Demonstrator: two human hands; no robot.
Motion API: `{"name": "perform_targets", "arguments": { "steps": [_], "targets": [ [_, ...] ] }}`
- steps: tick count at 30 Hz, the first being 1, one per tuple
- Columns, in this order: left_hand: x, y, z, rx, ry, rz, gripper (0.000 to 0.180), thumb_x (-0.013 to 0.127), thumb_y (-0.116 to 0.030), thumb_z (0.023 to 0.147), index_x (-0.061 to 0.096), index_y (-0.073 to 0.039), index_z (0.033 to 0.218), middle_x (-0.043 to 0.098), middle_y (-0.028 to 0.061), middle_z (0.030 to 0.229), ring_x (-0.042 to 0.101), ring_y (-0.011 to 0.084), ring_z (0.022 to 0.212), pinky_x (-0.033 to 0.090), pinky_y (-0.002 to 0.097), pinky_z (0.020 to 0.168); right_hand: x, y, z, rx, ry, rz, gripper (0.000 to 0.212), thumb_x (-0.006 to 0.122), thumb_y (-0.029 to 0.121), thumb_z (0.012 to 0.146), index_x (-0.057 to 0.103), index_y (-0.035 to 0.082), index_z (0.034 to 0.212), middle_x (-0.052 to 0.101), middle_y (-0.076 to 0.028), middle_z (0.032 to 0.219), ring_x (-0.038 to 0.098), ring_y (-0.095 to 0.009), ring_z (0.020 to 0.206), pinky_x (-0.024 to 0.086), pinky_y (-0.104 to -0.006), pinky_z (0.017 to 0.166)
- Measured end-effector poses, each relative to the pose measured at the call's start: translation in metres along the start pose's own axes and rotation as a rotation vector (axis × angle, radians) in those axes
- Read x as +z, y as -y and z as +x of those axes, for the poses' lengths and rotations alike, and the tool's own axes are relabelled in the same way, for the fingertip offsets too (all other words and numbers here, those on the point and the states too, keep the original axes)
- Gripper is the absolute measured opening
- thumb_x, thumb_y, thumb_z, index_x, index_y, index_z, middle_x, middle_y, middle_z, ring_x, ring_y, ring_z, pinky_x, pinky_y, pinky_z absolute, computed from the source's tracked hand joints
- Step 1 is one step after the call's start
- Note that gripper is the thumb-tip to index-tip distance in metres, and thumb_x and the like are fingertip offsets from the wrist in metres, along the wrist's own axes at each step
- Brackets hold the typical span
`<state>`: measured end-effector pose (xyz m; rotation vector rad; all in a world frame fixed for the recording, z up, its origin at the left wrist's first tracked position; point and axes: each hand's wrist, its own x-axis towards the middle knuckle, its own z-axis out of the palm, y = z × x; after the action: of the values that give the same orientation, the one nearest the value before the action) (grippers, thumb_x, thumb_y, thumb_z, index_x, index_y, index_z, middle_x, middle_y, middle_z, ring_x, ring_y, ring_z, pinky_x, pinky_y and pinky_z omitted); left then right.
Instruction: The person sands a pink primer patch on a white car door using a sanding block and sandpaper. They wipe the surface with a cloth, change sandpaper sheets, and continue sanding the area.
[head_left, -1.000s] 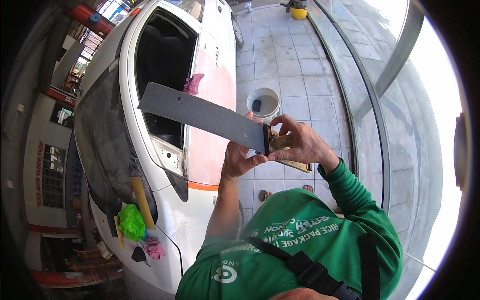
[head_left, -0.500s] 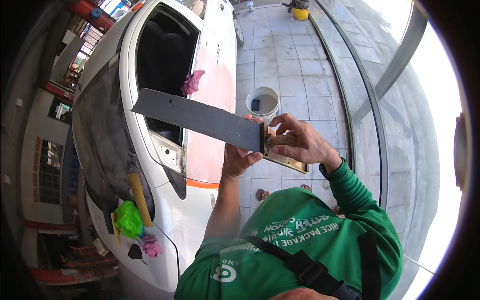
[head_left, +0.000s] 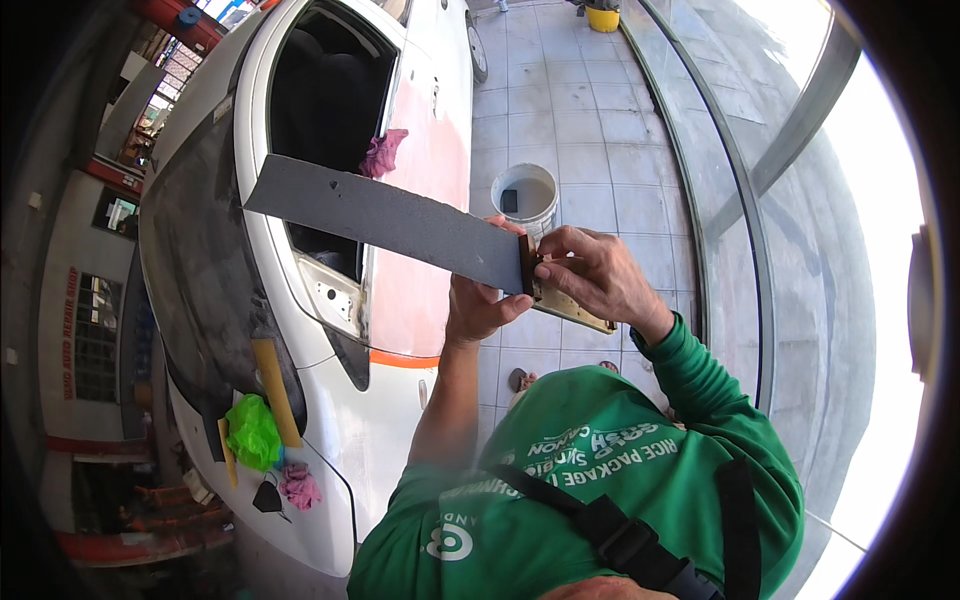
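A long dark grey strip of sandpaper (head_left: 385, 222) sticks out to the left from a pale, worn sanding block (head_left: 575, 308). One end of the strip sits at the brown clamp edge of the block. From below and behind, my left hand (head_left: 482, 310) wraps the block and strip there, its thumb against the edge and most of its fingers hidden. On the right, my right hand (head_left: 610, 282) is closed at the clamp, thumb and forefinger pinched together on it. Whether the strip is clamped tight cannot be seen.
Left stands a white car (head_left: 310, 390) with pink and dark sanded patches. A pink cloth (head_left: 384, 153) hangs at its window; a green plastic bag (head_left: 254, 432), yellow sanding boards (head_left: 276, 393) and another pink cloth (head_left: 299, 486) lie on it. Beyond my hands is a water bucket (head_left: 525, 222); glass runs right.
The strip's free end has shifted left and slightly up. My right thumb, earlier stretched along the block, is now drawn in at the clamp with the forefinger.
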<state>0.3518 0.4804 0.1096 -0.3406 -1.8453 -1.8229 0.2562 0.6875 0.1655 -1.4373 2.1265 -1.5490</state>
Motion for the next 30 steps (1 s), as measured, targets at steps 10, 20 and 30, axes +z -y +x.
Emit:
{"name": "perform_targets", "arguments": {
  "steps": [10, 20, 30],
  "targets": [
    [-0.001, 0.001, 0.011, -0.015, -0.01, 0.035, 0.096, 0.086, -0.021, 0.067, 0.045, 0.001, 0.151, 0.063, 0.0141, 0.136, 0.064, 0.0251, 0.118, 0.053, 0.0404, 0.105, 0.013, -0.002, 0.008, -0.068, -0.234, -0.22, 0.02, 0.078, 0.024, 0.094, 0.069, 0.007, 0.099, 0.069, -0.008, 0.109, 0.074, -0.03, 0.079, 0.061, -0.0422, 0.066],
    [-0.01, 0.007, 0.01, -0.042, -0.015, -0.122, 0.096, 0.091, -0.021, 0.07, 0.044, -0.003, 0.152, 0.061, 0.0168, 0.141, 0.061, 0.0275, 0.129, 0.051, 0.0424, 0.111, -0.004, -0.012, 0.013, -0.187, -0.031, 0.001, 0.025, 0.078, 0.013, 0.089, 0.07, 0.006, 0.112, 0.067, -0.014, 0.114, 0.073, -0.035, 0.103, 0.062, -0.0416, 0.089],
    [-0.012, 0.003, 0.011, 0.078, 0.008, 0.088, 0.095, 0.092, -0.026, 0.069, 0.046, -0.005, 0.15, 0.061, 0.0149, 0.135, 0.062, 0.0264, 0.121, 0.052, 0.0414, 0.103, -0.006, -0.003, 0.012, -0.129, -0.029, -0.067, 0.034, 0.078, 0.006, 0.087, 0.073, 0.012, 0.12, 0.069, -0.012, 0.119, 0.076, -0.033, 0.1, 0.064, -0.0419, 0.085]
  ]
}}
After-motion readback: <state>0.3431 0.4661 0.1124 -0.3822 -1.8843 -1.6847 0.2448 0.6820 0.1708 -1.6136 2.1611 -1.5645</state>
